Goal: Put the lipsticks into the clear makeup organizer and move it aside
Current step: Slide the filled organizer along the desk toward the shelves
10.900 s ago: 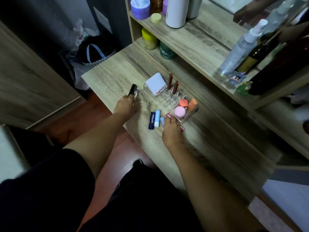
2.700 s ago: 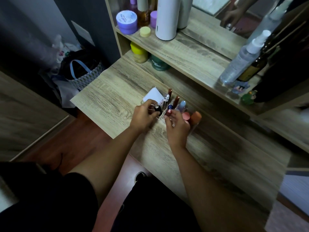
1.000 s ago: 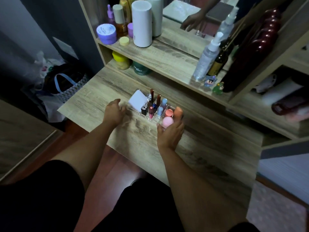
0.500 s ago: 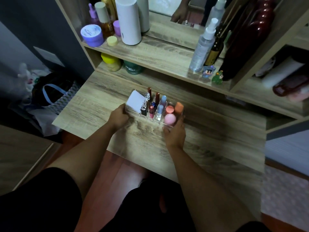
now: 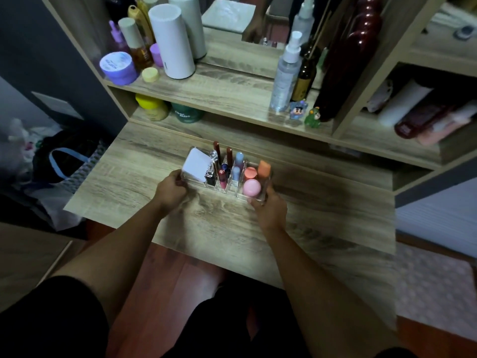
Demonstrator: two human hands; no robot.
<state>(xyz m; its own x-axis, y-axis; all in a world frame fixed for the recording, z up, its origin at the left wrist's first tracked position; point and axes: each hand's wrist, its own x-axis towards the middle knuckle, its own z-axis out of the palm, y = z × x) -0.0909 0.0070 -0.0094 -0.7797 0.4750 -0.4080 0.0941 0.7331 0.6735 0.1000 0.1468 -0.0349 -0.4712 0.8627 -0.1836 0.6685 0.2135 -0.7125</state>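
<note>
Head view: organizer [image 5: 224, 188] mid-frame on desk [image 5: 322, 218], lipsticks [image 5: 222, 174] upright inside. Our left hand [image 5: 170, 190] and right hand [image 5: 269, 208] clasp its ends. We judge it stiff, slick, light; grip low, keep level.

A dark green jar [image 5: 188, 115] under the shelf reads "Char miss"; other labels are illegible.

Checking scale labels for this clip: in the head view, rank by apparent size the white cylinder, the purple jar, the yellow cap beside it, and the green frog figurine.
1. White cylinder, clearly largest.
2. Purple jar.
3. and 4. Yellow cap and green frog figurine look about alike; I would not rank them.
All stand on the same shelf, so nearness skews little.
</note>
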